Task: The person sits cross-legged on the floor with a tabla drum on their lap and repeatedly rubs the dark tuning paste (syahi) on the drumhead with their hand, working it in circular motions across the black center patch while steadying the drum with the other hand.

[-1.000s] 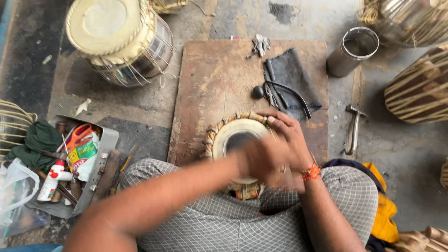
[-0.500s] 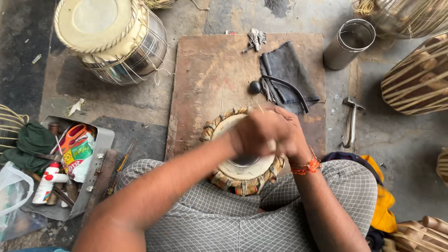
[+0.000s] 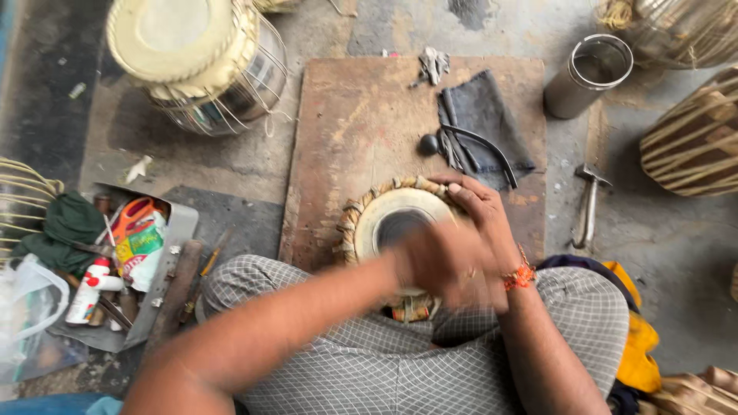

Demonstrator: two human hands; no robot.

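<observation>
Nearest the person, the small drum (image 3: 396, 230) sits at the near edge of the wooden board (image 3: 346, 123), wedged against the checked-cloth lap. The left hand (image 3: 434, 261) lies over the drumhead's near side, so blurred that I cannot tell whether its fingers are clenched or open. The right hand (image 3: 480, 211) curls over the drum's right rim, fingers wrapped on the braided edge to steady it. If that grasp loosens, the drum could tip off the board's near edge, and a rub pressed too hard could mar the dark centre patch. Farther up the board lie a round black stone (image 3: 428, 144) and a dark cloth (image 3: 484, 115), near enough for an elbow to sweep aside. A hammer (image 3: 588, 204) rests beyond the right edge.
</observation>
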